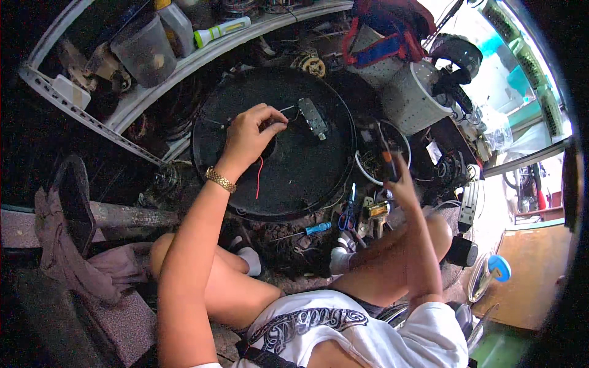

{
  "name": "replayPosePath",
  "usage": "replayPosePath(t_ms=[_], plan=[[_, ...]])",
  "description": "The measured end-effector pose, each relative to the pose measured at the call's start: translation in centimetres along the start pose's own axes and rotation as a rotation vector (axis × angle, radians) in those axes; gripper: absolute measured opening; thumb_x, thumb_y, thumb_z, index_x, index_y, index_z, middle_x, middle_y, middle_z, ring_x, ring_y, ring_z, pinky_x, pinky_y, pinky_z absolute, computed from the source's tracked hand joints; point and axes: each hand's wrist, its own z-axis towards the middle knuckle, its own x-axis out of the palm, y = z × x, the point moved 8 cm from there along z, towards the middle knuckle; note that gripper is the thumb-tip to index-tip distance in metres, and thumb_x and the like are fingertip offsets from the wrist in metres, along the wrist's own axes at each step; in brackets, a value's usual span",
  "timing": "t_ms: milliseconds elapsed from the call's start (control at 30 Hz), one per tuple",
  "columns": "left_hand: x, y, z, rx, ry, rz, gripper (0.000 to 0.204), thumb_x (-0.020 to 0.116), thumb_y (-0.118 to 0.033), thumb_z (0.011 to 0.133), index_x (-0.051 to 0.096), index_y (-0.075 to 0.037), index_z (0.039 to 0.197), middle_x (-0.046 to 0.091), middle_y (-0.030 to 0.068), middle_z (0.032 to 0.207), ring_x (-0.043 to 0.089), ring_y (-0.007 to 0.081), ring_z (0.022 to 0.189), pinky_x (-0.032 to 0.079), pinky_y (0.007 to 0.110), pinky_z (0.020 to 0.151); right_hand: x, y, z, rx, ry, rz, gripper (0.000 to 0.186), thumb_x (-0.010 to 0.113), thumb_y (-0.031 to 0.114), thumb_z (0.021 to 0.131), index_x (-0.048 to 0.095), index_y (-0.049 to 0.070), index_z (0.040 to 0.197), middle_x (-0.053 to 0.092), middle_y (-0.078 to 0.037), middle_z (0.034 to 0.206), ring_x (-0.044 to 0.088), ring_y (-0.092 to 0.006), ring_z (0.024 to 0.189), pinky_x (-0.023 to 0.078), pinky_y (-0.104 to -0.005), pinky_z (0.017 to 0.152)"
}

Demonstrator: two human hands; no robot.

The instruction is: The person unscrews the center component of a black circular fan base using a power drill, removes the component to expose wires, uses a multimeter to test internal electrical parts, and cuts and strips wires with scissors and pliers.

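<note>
Above a round black tabletop (294,178), my left hand (251,135) is closed, thumb and fingers pinched at the end of a thin wire (287,109). That wire runs toward a small grey metal box (313,118) with a few studs, lying on the tabletop just right of the fingertips. A red wire (258,179) hangs from beneath the same hand; its upper end is hidden. Off the tabletop's right edge, my right hand (402,187) is closed around a slim tool (388,158) with a dark and orange handle. Motion blurs the tool, so its kind is unclear.
Below the tabletop lie a blue-handled screwdriver (318,228), blue-handled scissors (348,218) and a yellowish metal part (378,210). A white-rimmed container (367,175) and a grey perforated bucket (417,101) stand at right. A metal-edged shelf (178,70) carries a green-and-white flashlight (222,30).
</note>
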Motion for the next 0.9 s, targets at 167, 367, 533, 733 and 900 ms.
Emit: replayPosePath(t_ms=[167, 367, 533, 733, 900], plan=[[-0.3, 0.0, -0.3, 0.036, -0.067, 0.0, 0.012, 0.062, -0.014, 0.082, 0.059, -0.003, 0.084, 0.06, 0.0068, 0.075, 0.057, 0.0185, 0.065, 0.043, 0.03, 0.059, 6.8, -16.8, -7.7, 0.749, 0.104, 0.104, 0.074, 0.059, 0.006, 0.071, 0.031, 0.003, 0.14, 0.055, -0.007, 0.086, 0.049, -0.0127, 0.068, 0.041, -0.0253, 0.057], [1.9, 0.0, 1.7, 0.042, -0.02, -0.098, 0.017, 0.051, -0.018, 0.086, 0.054, -0.002, 0.083, 0.056, 0.0083, 0.071, 0.056, 0.0174, 0.064, 0.042, 0.031, 0.059, 12.8, -33.6, -13.5, 0.935, 0.181, 0.181, 0.032, 0.061, 0.015, 0.077, 0.05, 0.005, 0.105, 0.055, -0.008, 0.074, 0.046, -0.0159, 0.055, 0.04, -0.0295, 0.049], [1.7, 0.8, -0.2, -0.162, 0.012, -0.412, 0.015, 0.049, -0.014, 0.09, 0.055, -0.001, 0.087, 0.053, 0.0015, 0.07, 0.055, 0.0088, 0.062, 0.043, 0.025, 0.057, 19.3, -28.5, -13.4, 0.883, 0.021, 0.339, 0.052, 0.059, 0.016, 0.08, 0.04, 0.005, 0.127, 0.059, -0.016, 0.099, 0.059, -0.0254, 0.077, 0.048, -0.0377, 0.063], [0.3, 2.3, -1.7, -0.246, 0.022, -0.33, 0.014, 0.05, -0.014, 0.09, 0.056, -0.001, 0.089, 0.055, 0.0016, 0.071, 0.053, 0.0077, 0.061, 0.042, 0.025, 0.057, 11.8, -20.0, -6.1, 0.426, -0.459, -0.168, 0.041, 0.06, 0.021, 0.085, 0.048, -0.006, 0.114, 0.054, -0.023, 0.104, 0.051, -0.0363, 0.094, 0.041, -0.0422, 0.085], [0.5, 1.9, -1.0, -0.084, -0.044, -0.285, 0.014, 0.051, -0.016, 0.092, 0.055, -0.003, 0.09, 0.053, -0.001, 0.073, 0.047, 0.0058, 0.066, 0.039, 0.023, 0.06, 2.1, 5.5, 4.4, -0.078, -0.747, 0.104, 0.026, 0.054, 0.006, 0.086, 0.055, -0.001, 0.11, 0.055, -0.017, 0.11, 0.052, -0.0268, 0.104, 0.037, -0.0362, 0.094]])
